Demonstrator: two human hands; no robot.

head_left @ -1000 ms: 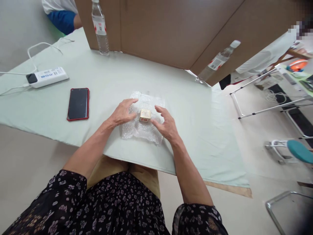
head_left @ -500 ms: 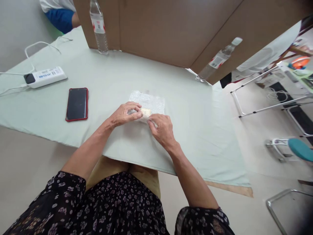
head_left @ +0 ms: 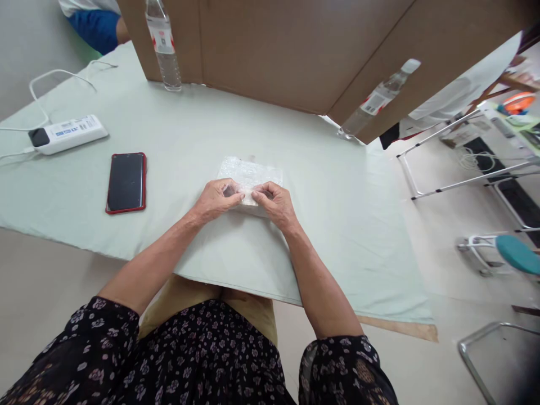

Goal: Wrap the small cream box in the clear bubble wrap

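A sheet of clear bubble wrap [head_left: 248, 169] lies on the cloth-covered table in front of me, its near part folded over a small flat item that I can hardly see through the film. My left hand [head_left: 219, 197] pinches the folded wrap from the left, thumb against fingers. From the right, my right hand [head_left: 276, 203] pinches the same fold, thumb tip close to the left one. Both hands rest low over the table.
A phone in a red case [head_left: 126, 183] lies to the left, with a white power strip [head_left: 70, 135] and its cables beyond. Two plastic bottles, one on the left [head_left: 163, 48] and one on the right [head_left: 377, 101], stand against a brown cardboard panel [head_left: 265, 50].
The wrap's near edge has been folded over the small gold-coloured printed item, which showed uncovered between my hands before. My hands have drawn level on the fold.
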